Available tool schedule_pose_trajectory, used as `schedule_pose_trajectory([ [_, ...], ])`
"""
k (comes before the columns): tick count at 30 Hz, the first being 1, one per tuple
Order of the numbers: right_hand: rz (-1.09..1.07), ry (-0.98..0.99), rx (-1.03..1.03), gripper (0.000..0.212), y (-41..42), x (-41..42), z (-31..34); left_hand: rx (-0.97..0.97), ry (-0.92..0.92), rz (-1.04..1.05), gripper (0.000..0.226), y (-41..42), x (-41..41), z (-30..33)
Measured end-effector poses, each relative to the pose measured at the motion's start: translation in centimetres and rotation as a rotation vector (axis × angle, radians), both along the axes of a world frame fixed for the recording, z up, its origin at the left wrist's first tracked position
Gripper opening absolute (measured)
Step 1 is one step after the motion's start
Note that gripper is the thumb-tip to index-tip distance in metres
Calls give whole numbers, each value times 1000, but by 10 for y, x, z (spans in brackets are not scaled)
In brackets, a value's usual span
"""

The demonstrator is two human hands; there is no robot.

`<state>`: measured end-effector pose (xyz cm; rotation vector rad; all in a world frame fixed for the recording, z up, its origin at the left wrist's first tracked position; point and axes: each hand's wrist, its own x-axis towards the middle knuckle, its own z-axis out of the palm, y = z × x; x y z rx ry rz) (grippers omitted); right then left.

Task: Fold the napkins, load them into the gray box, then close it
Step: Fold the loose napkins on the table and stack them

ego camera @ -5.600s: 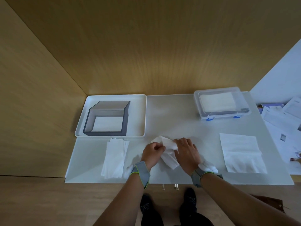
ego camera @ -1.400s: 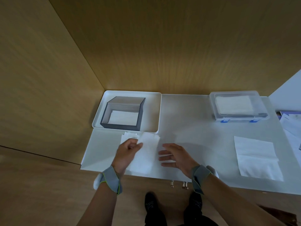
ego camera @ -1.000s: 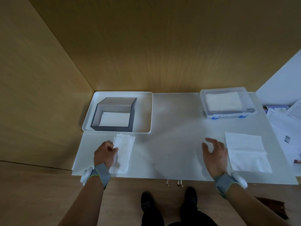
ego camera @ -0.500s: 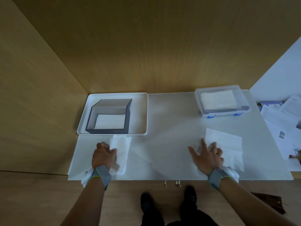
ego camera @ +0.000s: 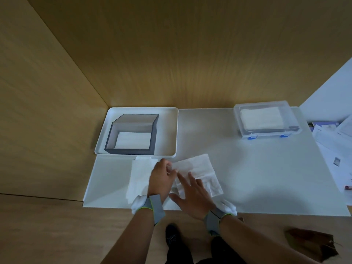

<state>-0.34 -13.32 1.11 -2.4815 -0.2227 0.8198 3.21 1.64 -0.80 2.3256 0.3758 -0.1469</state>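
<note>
An unfolded white napkin lies flat at the table's front middle. My right hand rests spread and flat on its near edge. My left hand touches the napkin's left edge with its fingertips; whether it pinches the paper I cannot tell. Left of that hand lies a pile of folded napkins. The gray box stands open in a white tray at the back left, its lid upright at the rear and a folded napkin inside.
A clear plastic container with blue latches holds more napkins at the back right. Papers lie off the table's right edge. Wooden walls close in behind and on the left. A brown bag sits on the floor.
My right hand has dragged the unfolded napkin from the right side to the front middle. My left hand left the folded pile and moved right to the napkin's edge.
</note>
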Motion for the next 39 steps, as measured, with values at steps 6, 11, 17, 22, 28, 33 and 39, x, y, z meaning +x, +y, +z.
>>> schedule_pose_trajectory([
  [6,-184,-358,59,34,-42,-6,-23,182,109,-123,47,-30,14,-10],
  [11,-171,-375,5,33,-75,4,-35,403,97,-138,63,-38,7,-11],
  [17,5,-425,-87,38,-72,-4,-42,444,258,-161,84,-26,17,-9],
  [22,3,-404,-74,42,-66,-2,-38,460,70,-201,63,-27,13,-3],
  [28,-7,-406,-62,40,-65,-3,-37,569,-101,-435,34,-32,-4,-16],
  [33,-26,-381,-63,38,-62,-4,-37,595,-55,-464,14,-33,-8,-20],
  [39,-80,-374,-25,41,-60,-8,-37,230,15,-359,14,-33,-12,8],
])
